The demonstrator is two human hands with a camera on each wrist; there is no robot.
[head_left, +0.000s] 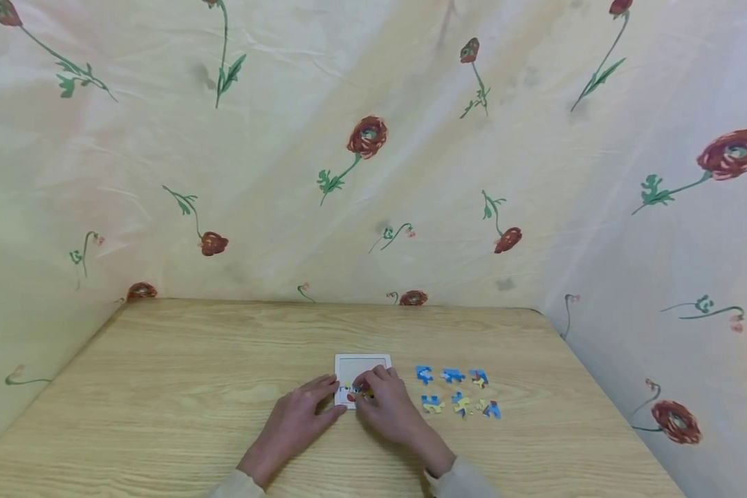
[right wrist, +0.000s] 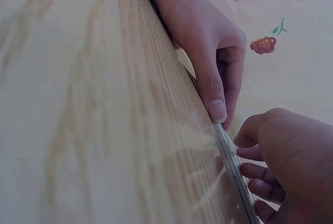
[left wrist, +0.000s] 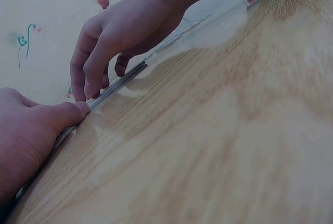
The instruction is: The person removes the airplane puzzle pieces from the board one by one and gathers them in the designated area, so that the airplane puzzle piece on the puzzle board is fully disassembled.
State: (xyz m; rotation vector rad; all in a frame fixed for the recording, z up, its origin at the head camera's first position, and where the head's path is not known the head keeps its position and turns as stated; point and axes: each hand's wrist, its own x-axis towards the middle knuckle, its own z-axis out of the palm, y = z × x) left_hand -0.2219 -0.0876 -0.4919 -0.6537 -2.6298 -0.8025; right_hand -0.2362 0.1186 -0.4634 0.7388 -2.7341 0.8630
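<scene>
A small white-framed puzzle tray [head_left: 362,357] lies flat on the wooden table, with a few colourful pieces in its lower left part. My left hand [head_left: 295,418] holds the tray at its near left corner, thumb along the front edge and fingers by the left side. Over the tray's lower right, my right hand [head_left: 387,409] pinches a puzzle piece [head_left: 352,396] with red and yellow on it, down at the tray surface. The right fingers partly hide that piece. In the left wrist view the right fingertips [left wrist: 92,90] point down onto the tray.
Right of the tray, loose blue and yellow puzzle pieces lie in two rows, among them an upper left piece [head_left: 424,375] and a lower right piece [head_left: 491,409]. The wooden table [head_left: 224,353] ends at a flowered cloth [head_left: 274,173] behind and at both sides.
</scene>
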